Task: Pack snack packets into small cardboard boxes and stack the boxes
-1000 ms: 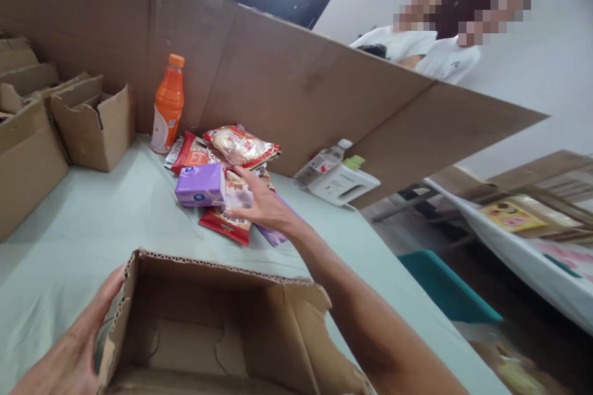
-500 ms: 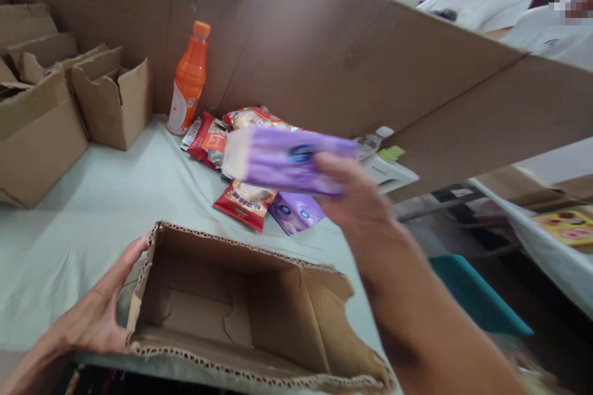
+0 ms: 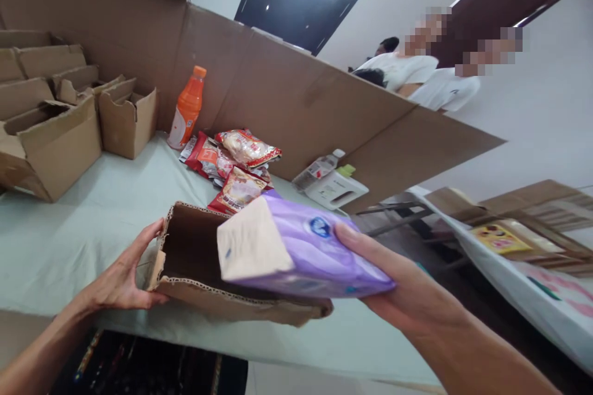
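A purple pack of tissues [image 3: 306, 247] is gripped at its right end by my right hand [image 3: 393, 278], thumb on top. The pack hangs tilted over an open cardboard box [image 3: 241, 305] and hides much of the box's right part. My left hand [image 3: 125, 271] holds the box's left end, thumb and fingers at its two corners. Behind the box lies a pile of snack packets, with a red and cream packet [image 3: 238, 190] in front and a clear-fronted red bag [image 3: 249, 148] on top.
An orange drink bottle [image 3: 188, 108] stands by the cardboard partition [image 3: 278, 92]. Several open boxes [image 3: 65, 142] sit at the left. Right of the packets are a clear bottle [image 3: 319, 170] and a white jug [image 3: 338, 190]. People are beyond the partition; another table [image 3: 463, 247] is at the right.
My right hand has brought the tissue pack down and nearer, from above the packets to over the box. My left hand stays on the box. The view has tilted up.
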Available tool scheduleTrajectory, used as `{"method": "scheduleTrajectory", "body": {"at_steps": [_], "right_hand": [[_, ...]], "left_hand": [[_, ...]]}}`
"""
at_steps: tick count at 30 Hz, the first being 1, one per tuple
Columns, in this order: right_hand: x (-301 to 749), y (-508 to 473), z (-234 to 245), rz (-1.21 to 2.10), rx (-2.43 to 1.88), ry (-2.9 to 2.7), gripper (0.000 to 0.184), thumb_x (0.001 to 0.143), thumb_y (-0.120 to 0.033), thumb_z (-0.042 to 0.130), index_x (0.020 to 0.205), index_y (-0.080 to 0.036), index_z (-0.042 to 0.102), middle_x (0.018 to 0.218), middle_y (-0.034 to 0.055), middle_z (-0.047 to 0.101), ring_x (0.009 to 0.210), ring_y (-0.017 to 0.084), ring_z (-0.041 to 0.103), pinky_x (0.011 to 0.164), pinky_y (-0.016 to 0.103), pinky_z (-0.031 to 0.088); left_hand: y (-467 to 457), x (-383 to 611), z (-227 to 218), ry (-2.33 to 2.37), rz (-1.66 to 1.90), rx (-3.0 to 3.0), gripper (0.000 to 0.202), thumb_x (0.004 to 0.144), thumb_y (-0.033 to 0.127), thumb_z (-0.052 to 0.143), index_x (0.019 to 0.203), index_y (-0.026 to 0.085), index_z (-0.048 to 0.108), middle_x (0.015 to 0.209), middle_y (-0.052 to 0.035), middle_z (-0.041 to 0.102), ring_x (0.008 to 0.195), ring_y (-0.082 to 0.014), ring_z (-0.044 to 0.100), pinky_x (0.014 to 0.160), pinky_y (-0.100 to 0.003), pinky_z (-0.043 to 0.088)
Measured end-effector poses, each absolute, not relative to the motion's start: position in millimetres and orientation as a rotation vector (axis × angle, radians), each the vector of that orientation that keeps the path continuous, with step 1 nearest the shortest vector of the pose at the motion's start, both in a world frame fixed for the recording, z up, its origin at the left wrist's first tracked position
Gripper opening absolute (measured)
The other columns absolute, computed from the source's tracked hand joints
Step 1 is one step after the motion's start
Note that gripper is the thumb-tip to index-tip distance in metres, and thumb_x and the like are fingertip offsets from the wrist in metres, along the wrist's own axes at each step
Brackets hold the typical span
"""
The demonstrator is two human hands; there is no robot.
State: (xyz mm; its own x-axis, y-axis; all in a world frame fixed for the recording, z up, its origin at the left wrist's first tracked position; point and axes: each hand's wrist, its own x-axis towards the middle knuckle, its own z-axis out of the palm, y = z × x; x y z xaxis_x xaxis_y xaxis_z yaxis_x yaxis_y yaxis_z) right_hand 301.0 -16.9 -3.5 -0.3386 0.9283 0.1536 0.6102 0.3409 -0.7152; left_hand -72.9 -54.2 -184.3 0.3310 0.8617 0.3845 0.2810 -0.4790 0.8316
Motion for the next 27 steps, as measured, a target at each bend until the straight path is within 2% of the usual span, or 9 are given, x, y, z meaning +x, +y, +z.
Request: {"method": "scheduleTrajectory", "body": {"at_steps": [4, 8, 12, 17, 20, 22, 24, 26, 27], "right_hand": [[285, -16, 22, 0.931, -1.521, -2.02, 0.067, 0.095, -0.078, 0.045, 0.119, -0.026, 0.08, 0.088, 0.0092, 0.083, 0.08, 0.035, 0.079, 0.066, 0.046, 0.065], [262, -31, 28, 0.494, -1.688, -2.253, 0.069, 0.083, -0.081, 0.062, 0.127, -0.029, 0.076, 0.1, 0.0076, 0.083, 0.08, 0.033, 0.078, 0.068, 0.043, 0.062], [225, -37, 29, 0.194, -1.611, -2.518, 0.071, 0.081, -0.078, 0.066, 0.132, -0.028, 0.073, 0.109, 0.0098, 0.082, 0.091, 0.035, 0.077, 0.075, 0.043, 0.059], [193, -18, 18, 0.178, -1.758, -2.646, 0.068, 0.093, -0.078, 0.052, 0.119, -0.02, 0.075, 0.093, 0.0141, 0.081, 0.084, 0.035, 0.076, 0.071, 0.041, 0.054], [186, -11, 3, 0.351, -1.754, -2.699, 0.062, 0.102, -0.072, 0.04, 0.094, -0.021, 0.075, 0.092, 0.0162, 0.08, 0.083, 0.032, 0.075, 0.07, 0.04, 0.053], [186, -9, -4, 0.578, -1.724, -2.689, 0.063, 0.106, -0.065, 0.033, 0.086, -0.022, 0.074, 0.092, 0.0149, 0.08, 0.084, 0.031, 0.075, 0.071, 0.04, 0.054], [188, -8, -6, 0.811, -1.683, -2.67, 0.057, 0.108, -0.059, 0.035, 0.099, -0.022, 0.077, 0.101, 0.013, 0.08, 0.091, 0.031, 0.075, 0.077, 0.042, 0.057], [190, -7, -6, 0.912, -1.705, -2.69, 0.046, 0.101, -0.054, 0.054, 0.128, -0.021, 0.073, 0.116, 0.0135, 0.079, 0.104, 0.035, 0.075, 0.088, 0.048, 0.059], [191, -7, -5, 0.906, -1.73, -2.719, 0.056, 0.094, -0.051, 0.066, 0.141, -0.02, 0.067, 0.124, 0.0149, 0.077, 0.112, 0.037, 0.073, 0.095, 0.051, 0.058]], "left_hand": [[-57, -72, -182, 0.983, 1.153, 1.976, 0.117, 0.079, 0.05, 0.087, 0.169, 0.039, 0.014, 0.175, -0.0134, 0.028, 0.157, -0.047, 0.033, 0.126, -0.07, 0.03], [-61, -71, -181, 0.956, 1.162, 1.995, 0.12, 0.077, 0.037, 0.089, 0.169, 0.038, 0.013, 0.174, -0.0133, 0.029, 0.157, -0.0459, 0.033, 0.126, -0.068, 0.032], [-60, -69, -178, 0.914, 1.165, 2.013, 0.12, 0.076, 0.039, 0.089, 0.169, 0.04, 0.012, 0.175, -0.0125, 0.027, 0.158, -0.0459, 0.032, 0.127, -0.068, 0.031], [-58, -68, -177, 0.934, 1.172, 2.027, 0.118, 0.081, 0.048, 0.087, 0.168, 0.045, 0.008, 0.174, -0.0129, 0.027, 0.158, -0.0483, 0.03, 0.124, -0.074, 0.031], [-58, -68, -177, 0.933, 1.173, 2.029, 0.117, 0.081, 0.051, 0.087, 0.168, 0.047, 0.008, 0.173, -0.0125, 0.027, 0.157, -0.049, 0.032, 0.123, -0.076, 0.032], [-59, -67, -177, 0.937, 1.175, 2.023, 0.116, 0.081, 0.048, 0.086, 0.167, 0.047, 0.009, 0.173, -0.0123, 0.027, 0.157, -0.0488, 0.031, 0.123, -0.076, 0.032], [-59, -67, -177, 0.953, 1.179, 2.017, 0.116, 0.081, 0.044, 0.086, 0.168, 0.046, 0.009, 0.174, -0.0122, 0.026, 0.157, -0.0482, 0.031, 0.124, -0.075, 0.032], [-60, -67, -178, 0.966, 1.182, 2.019, 0.116, 0.081, 0.044, 0.086, 0.168, 0.046, 0.009, 0.174, -0.0113, 0.026, 0.157, -0.0473, 0.032, 0.125, -0.072, 0.034], [-60, -67, -178, 0.966, 1.179, 2.021, 0.116, 0.081, 0.045, 0.086, 0.168, 0.046, 0.009, 0.174, -0.0109, 0.026, 0.156, -0.0471, 0.033, 0.125, -0.071, 0.035]]}}
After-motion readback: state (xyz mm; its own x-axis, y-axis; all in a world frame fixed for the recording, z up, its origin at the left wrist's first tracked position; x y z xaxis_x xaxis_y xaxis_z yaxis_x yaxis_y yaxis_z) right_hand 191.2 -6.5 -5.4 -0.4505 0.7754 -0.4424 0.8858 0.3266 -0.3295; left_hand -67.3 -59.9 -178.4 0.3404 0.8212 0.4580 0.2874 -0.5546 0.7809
